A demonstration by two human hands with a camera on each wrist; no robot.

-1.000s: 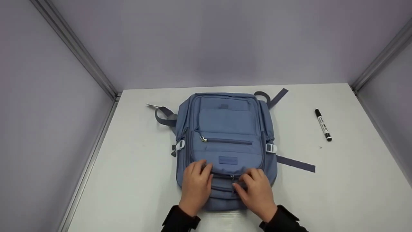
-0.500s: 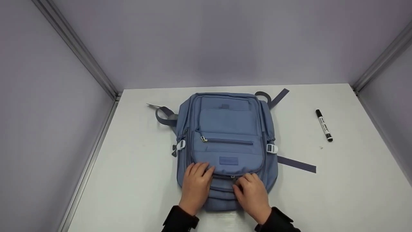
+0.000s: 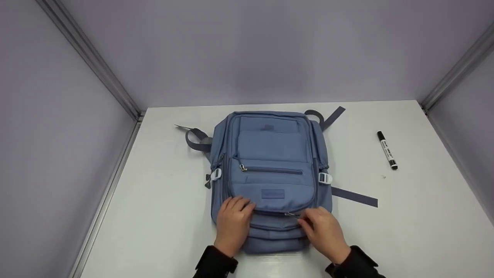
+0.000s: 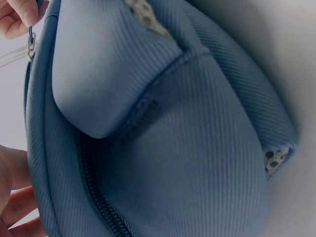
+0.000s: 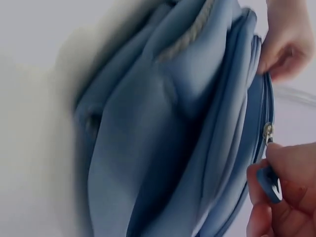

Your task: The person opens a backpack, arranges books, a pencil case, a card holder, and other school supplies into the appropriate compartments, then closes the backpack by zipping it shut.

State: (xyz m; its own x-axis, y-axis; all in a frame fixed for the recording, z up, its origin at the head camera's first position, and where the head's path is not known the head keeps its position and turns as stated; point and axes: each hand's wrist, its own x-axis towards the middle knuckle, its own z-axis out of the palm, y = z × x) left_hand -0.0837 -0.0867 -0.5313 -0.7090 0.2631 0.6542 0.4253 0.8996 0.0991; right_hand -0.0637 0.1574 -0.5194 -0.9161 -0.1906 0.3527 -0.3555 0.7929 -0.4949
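A blue backpack (image 3: 274,146) lies front side up on the white table, its bottom toward me. My left hand (image 3: 233,226) grips the fabric beside the curved front zipper, left of the label; in the right wrist view its fingers are curled at the zipper's edge. My right hand (image 3: 324,231) pinches the blue cord pull (image 5: 269,185) between thumb and fingers. That pull hangs from a metal zipper slider (image 5: 267,131), which sits right of the middle of the zipper's lower curve. Folds of the backpack's lower part hide some of the left hand in the left wrist view.
A black-and-white marker (image 3: 387,150) lies on the table (image 3: 162,216) to the right. Loose straps (image 3: 355,196) stick out from the backpack's sides, with white buckles (image 3: 325,178) near them. Grey-lilac panels (image 3: 270,50) enclose the back and both sides.
My right hand has taken hold of the zipper pull and moved right, and the slider has shifted right with it. The left hand stays at nearly the same spot on the backpack.
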